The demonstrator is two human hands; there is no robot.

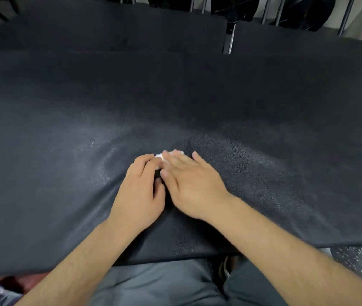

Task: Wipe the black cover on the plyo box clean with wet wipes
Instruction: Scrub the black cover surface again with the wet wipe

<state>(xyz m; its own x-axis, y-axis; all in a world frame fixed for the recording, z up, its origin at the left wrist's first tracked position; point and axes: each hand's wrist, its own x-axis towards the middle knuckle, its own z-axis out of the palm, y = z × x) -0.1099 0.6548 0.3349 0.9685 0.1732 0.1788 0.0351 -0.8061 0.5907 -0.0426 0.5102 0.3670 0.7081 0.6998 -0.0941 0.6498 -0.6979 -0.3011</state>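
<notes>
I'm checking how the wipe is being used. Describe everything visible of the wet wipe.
The wet wipe is white, small and looks bunched. It is mostly hidden, with only slivers showing between fingers. It lies on the black cover, toward the near middle. The right hand presses on it with straight fingers. The left hand touches its left edge with bent fingertips; whether they grip it cannot be told.

Both hands, left (139,191) beside right (194,186), rest on the cover (65,129), a wipe (164,156) under their fingertips.
</notes>
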